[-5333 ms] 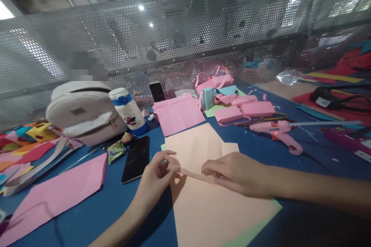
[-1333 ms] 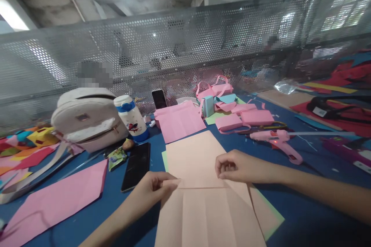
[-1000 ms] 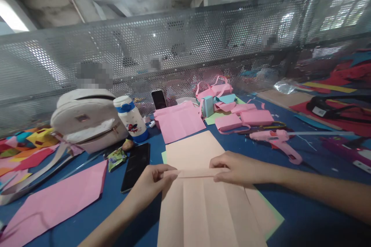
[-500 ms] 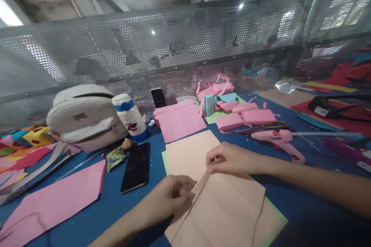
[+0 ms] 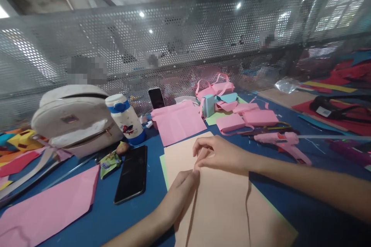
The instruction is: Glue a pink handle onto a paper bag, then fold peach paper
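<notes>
A peach paper sheet point(image 5: 222, 204) lies over other peach paper, with a light green sheet point(image 5: 164, 168) showing at the edge underneath. Its left side has a narrow folded strip. My right hand point(image 5: 222, 152) pinches the upper end of that strip between thumb and fingers. Close below, my left hand point(image 5: 182, 191) is closed along the same folded edge, its thumb near the right fingertips; part of its grip is hidden. Just beyond the hands rests a pink sheet point(image 5: 181, 121).
Left of the paper are a black phone point(image 5: 131, 173), a green snack packet point(image 5: 110, 164), a bottle point(image 5: 124, 117), a pale backpack point(image 5: 75, 123) and folded pink paper point(image 5: 52, 208). A pink glue gun point(image 5: 285, 141) and pink paper boxes point(image 5: 259, 117) sit to the right. A perforated metal panel point(image 5: 185, 38) stands behind.
The held sheet has turned so its folded edge stands more upright. My left hand has moved up and right, closer to my right hand, which has shifted slightly left.
</notes>
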A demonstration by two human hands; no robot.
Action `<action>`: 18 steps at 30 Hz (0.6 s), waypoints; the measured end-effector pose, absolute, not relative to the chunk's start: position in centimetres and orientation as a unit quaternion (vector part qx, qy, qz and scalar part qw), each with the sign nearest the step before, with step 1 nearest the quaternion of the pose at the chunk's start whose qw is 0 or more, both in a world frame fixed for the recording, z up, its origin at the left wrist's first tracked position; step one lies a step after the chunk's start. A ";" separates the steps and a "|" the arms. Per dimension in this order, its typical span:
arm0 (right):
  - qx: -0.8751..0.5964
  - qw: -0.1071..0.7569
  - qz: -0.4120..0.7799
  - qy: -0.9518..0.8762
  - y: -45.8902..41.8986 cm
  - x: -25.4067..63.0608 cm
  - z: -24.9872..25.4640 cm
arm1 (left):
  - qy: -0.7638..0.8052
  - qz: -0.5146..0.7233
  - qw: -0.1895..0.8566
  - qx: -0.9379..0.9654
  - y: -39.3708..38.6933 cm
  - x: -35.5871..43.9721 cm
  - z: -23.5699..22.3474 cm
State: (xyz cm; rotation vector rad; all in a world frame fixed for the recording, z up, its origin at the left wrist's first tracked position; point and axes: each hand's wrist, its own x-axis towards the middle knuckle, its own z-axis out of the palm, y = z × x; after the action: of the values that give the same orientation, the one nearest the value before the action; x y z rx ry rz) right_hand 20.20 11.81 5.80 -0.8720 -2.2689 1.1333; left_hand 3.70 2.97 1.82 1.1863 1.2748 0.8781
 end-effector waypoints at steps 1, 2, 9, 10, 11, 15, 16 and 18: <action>-0.307 0.227 0.419 -0.824 11.8 20.2 5.6 | 0.541 0.377 0.559 0.503 3.0 3.6 1.8; -0.300 0.225 0.428 -0.822 11.9 20.2 5.4 | 0.539 0.378 0.555 0.508 3.0 3.5 1.7; -0.308 0.235 0.443 -0.809 11.2 19.8 4.6 | 0.540 0.362 0.543 0.532 3.6 3.5 0.9; -0.312 0.241 0.437 -0.809 11.0 19.8 4.6 | 0.541 0.364 0.538 0.534 3.6 3.6 0.8; -0.315 0.246 0.430 -0.810 10.8 19.7 4.6 | 0.543 0.367 0.532 0.536 3.6 3.7 0.8; -0.307 0.264 0.381 -0.831 10.1 19.6 4.7 | 0.548 0.378 0.513 0.542 3.5 3.9 0.7; -0.307 0.268 0.363 -0.838 9.9 19.6 4.6 | 0.547 0.381 0.511 0.543 3.4 3.9 0.7; -0.317 0.269 0.320 -0.851 9.7 19.6 4.6 | 0.546 0.387 0.510 0.541 3.3 3.9 0.8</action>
State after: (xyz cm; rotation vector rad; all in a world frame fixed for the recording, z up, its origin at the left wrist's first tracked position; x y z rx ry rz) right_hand 19.58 9.66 4.61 -0.8534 -2.2955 0.8638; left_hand 3.94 3.30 0.76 1.3023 1.3136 0.9315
